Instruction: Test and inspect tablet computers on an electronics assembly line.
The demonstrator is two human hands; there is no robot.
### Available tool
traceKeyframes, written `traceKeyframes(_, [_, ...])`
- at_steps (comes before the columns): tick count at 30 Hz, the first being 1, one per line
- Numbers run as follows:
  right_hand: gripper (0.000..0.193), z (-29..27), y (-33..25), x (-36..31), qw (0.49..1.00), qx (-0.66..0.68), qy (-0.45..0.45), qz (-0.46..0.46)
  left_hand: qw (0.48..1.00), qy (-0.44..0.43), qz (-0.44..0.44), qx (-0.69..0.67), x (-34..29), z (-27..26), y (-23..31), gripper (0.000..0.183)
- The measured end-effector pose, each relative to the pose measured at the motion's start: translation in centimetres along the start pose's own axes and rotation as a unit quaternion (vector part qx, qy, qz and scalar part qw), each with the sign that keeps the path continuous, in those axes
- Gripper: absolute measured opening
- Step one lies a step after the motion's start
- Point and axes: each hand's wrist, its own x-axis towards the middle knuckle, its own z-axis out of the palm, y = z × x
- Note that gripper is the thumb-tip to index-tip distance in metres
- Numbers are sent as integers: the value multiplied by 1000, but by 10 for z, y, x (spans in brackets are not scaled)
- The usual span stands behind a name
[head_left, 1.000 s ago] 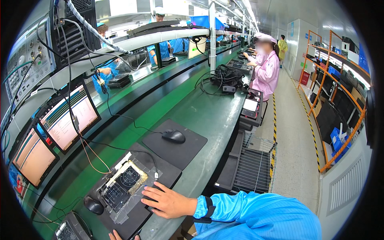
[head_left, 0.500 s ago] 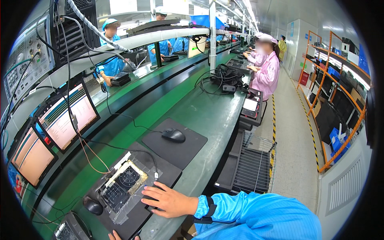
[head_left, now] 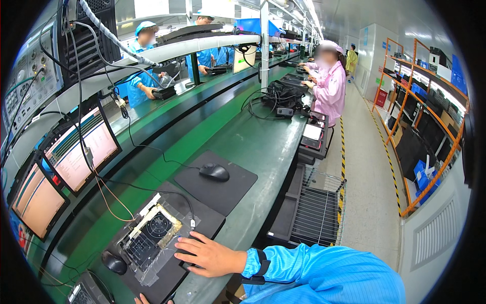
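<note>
My right hand [head_left: 210, 257] lies palm down with fingers spread. It rests on the near right edge of a flat black panel [head_left: 169, 271], beside a taped fixture [head_left: 152, 233]. The fixture has a yellowed white frame, a round fan-like grille and strips of clear tape. A cable plug [head_left: 193, 223] stands just beyond my fingertips. Of my left hand [head_left: 142, 299] only a few fingertips show at the lower edge, apart from each other at the panel's near end; the rest is out of view. Nothing shows held in either hand.
A black mouse [head_left: 214, 172] sits on a mouse pad [head_left: 238, 190]; another mouse [head_left: 114, 263] is left of the fixture. Two monitors [head_left: 83, 147] stand at left. Tangled black cables [head_left: 281, 99] lie farther along the green bench. Co-workers sit beyond; a wire rack [head_left: 316, 207] stands right.
The whole view has shifted slightly left. My right hand keeps its place on the panel's edge, and the fixture stays put. A co-worker across the bench has moved their hands over a black device.
</note>
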Motion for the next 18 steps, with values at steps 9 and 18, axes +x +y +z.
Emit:
traceKeyframes(9, [55, -2, -1, 1, 1000, 4, 0, -1, 1000, 17, 22, 4, 3, -2, 3, 79])
traceKeyframes(18, [57, -1, 0, 0, 1000, 5, 4, 0, 1000, -5, -5, -10, 1, -1, 1, 79])
